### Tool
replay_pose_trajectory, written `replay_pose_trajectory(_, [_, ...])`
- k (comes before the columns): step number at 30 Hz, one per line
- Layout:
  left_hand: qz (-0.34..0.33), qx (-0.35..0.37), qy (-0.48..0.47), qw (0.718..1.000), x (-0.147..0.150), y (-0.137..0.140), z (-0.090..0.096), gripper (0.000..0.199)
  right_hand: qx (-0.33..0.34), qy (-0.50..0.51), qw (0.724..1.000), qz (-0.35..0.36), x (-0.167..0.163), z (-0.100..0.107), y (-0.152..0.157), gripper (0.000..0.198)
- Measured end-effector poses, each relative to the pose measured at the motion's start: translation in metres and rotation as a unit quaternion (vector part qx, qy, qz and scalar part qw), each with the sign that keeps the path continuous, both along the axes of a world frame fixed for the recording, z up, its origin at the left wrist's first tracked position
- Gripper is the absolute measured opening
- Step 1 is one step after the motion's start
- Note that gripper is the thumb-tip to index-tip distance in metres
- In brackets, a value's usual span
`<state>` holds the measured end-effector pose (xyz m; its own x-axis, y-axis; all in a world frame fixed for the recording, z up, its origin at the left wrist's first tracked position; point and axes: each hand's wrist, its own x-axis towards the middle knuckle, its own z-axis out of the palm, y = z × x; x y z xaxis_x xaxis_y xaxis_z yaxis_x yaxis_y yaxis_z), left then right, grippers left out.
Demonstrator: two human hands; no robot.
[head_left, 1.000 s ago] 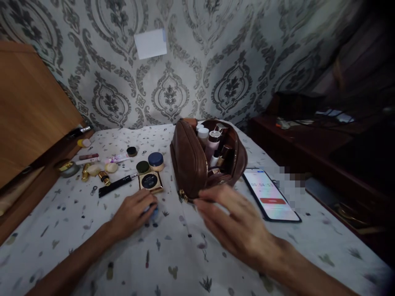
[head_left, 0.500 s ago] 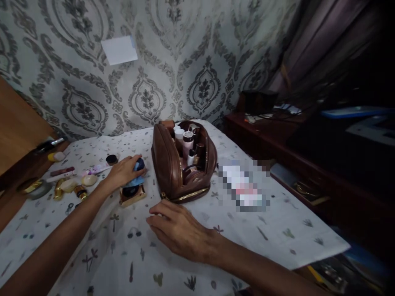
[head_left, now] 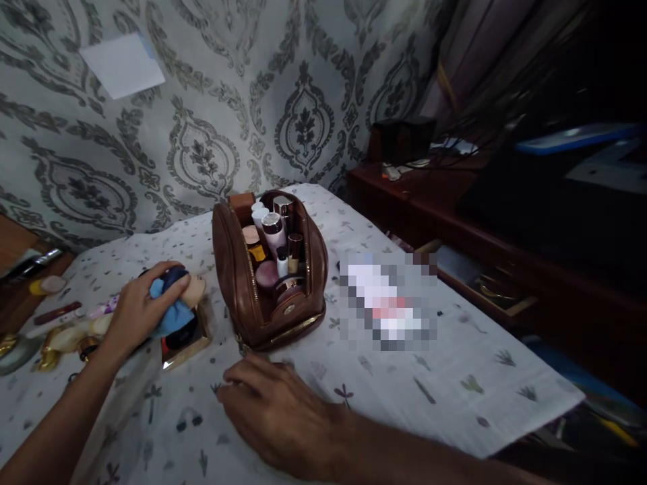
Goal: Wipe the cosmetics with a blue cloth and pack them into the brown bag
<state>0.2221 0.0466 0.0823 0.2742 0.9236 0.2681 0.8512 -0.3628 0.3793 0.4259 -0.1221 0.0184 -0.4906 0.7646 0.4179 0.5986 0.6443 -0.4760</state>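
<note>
**Blue jar gripped left of the pouch**

Since half a second ago the left hand (head_left: 134,311) has drawn its small blue-capped jar (head_left: 172,300) closer, fingers closed round it, just left of the open brown leather pouch (head_left: 237,283). The right hand (head_left: 275,414) rests open on the worktop (head_left: 455,391) before the pouch. Bottles already fill it; cosmetics further left are blurred and cut off.

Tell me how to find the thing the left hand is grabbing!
Start at the big brown pouch standing open on the white patterned cloth. Just left of it, the left hand grips a blue thing above a gold-edged square compact. It is the only blue thing there; the cosmetics nearby are gold, pink or cream.
</note>
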Motion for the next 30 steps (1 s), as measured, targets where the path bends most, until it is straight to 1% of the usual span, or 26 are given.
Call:
replay_pose_trajectory(3, [-0.043,0.007,-0.03,0.999,-0.001,-0.034,-0.001,0.044,-0.079,0.068,0.993,-0.046,0.002,0.002,0.0,0.04])
replay_pose_trajectory(6, [-0.118,0.018,-0.027,0.993,0.0,-0.068,-0.01,0.043,-0.149,0.102,0.983,-0.045,0.001,0.004,-0.001,0.063])
replay_pose_trajectory(7, [-0.136,0.023,-0.031,0.99,0.0,-0.077,-0.015,0.042,-0.168,0.105,0.979,-0.04,-0.001,0.004,-0.001,0.068])
replay_pose_trajectory(9, [-0.145,0.014,-0.045,0.988,0.002,-0.09,-0.022,0.042,-0.195,0.111,0.974,-0.036,-0.004,0.003,-0.002,0.073])
replay_pose_trajectory(11, [-0.139,-0.019,-0.064,0.988,0.003,-0.098,-0.028,0.04,-0.204,0.116,0.971,-0.041,-0.007,-0.002,-0.001,0.073])
replay_pose_trajectory(15, [-0.132,-0.106,-0.092,0.981,0.002,-0.104,-0.032,0.039,-0.176,0.115,0.976,-0.06,-0.012,-0.017,0.002,0.069])
replay_pose_trajectory(18, [-0.135,-0.138,-0.09,0.977,-0.002,-0.106,-0.038,0.039,-0.135,0.109,0.982,-0.069,-0.015,-0.026,0.005,0.071])
replay_pose_trajectory(23, [-0.158,-0.105,-0.109,0.976,-0.008,-0.107,-0.054,0.05,-0.082,0.076,0.99,-0.087,-0.019,-0.038,0.009,0.064])
replay_pose_trajectory(25, [-0.165,-0.091,-0.113,0.976,-0.009,-0.106,-0.058,0.052,-0.06,0.056,0.991,-0.101,-0.02,-0.044,0.011,0.063])
replay_pose_trajectory(27, [-0.173,-0.083,-0.119,0.974,-0.011,-0.106,-0.058,0.05,-0.034,0.034,0.993,-0.108,-0.021,-0.048,0.012,0.065])
replay_pose_trajectory(30, [-0.181,-0.084,-0.14,0.97,-0.013,-0.107,-0.053,0.049,-0.012,0.014,0.996,-0.09,-0.023,-0.047,0.014,0.069])
